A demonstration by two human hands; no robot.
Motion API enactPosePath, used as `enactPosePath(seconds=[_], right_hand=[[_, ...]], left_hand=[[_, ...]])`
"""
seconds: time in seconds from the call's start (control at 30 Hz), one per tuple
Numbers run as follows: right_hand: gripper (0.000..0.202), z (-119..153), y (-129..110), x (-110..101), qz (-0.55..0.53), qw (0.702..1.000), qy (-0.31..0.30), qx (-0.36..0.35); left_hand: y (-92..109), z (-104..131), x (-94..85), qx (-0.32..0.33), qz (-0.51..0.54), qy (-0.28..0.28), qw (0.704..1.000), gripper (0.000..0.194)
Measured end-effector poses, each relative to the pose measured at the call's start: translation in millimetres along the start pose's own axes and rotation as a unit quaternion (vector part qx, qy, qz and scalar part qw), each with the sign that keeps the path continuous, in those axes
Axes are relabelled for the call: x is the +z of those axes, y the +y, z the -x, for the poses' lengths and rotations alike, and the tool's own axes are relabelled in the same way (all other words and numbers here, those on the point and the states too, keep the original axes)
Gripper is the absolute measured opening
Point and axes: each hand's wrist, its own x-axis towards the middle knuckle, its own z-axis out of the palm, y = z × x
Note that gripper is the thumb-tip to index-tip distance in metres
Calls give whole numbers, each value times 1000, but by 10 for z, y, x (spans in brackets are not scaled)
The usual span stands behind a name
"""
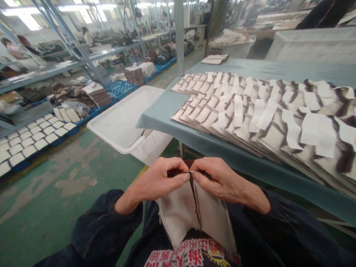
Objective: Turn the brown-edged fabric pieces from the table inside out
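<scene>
A pale fabric piece with a dark seam down its middle (180,213) hangs in front of my apron, below both hands. My left hand (164,178) pinches its top edge just left of the seam, thumb on top. On the other side of the seam, my right hand (217,178) pinches the same edge, its thumb almost touching the left one. The fingertips behind the fabric are partly hidden.
A green-covered table (158,115) at the right bears overlapping rows of pale fabric pieces (205,115) with white strips. Beside it stands a white bin (119,118). Pallets with stacked pieces (30,139) line the left; people sit farther back.
</scene>
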Motion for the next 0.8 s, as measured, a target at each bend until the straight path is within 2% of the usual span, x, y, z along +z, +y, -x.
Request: enactPosePath(seconds=[0.2,0.4,0.5,0.63,0.8], right_hand=[[21,-13,-31,-37,121,992,-12,-41],[19,-14,29,29,141,990,-28,-9],[17,11,99,79,142,990,-22,-3],[12,32,184,99,130,992,0,3],[13,39,260,118,79,997,20,-11]], left_hand=[[34,3,7,2,-51,-10,999,17],[111,-53,55,-3,-201,-1,980,12],[87,-90,108,-4,-239,1,971,10],[-37,-116,212,-9,-204,29,979,12],[-176,-91,291,-16,-68,38,997,12]])
